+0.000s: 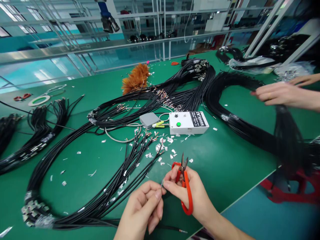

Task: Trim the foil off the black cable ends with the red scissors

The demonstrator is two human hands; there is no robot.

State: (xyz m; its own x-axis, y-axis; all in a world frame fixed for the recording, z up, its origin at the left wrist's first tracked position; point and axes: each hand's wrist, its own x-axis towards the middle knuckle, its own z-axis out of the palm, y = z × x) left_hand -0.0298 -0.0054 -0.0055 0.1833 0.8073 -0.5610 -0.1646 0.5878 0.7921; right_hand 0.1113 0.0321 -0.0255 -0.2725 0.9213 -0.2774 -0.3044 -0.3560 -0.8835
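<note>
Two hands at work, a thin wire end (162, 182) pinched between left hand (143, 208) and right hand (191, 193) fingertips, orange snips (184, 186) clasped in the right palm, black cable bundle (105, 200) left of the pinch.

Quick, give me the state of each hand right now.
Left hand: pinched shut on a wire end.
Right hand: shut on orange snips, fingertips also at the wire end.
</note>
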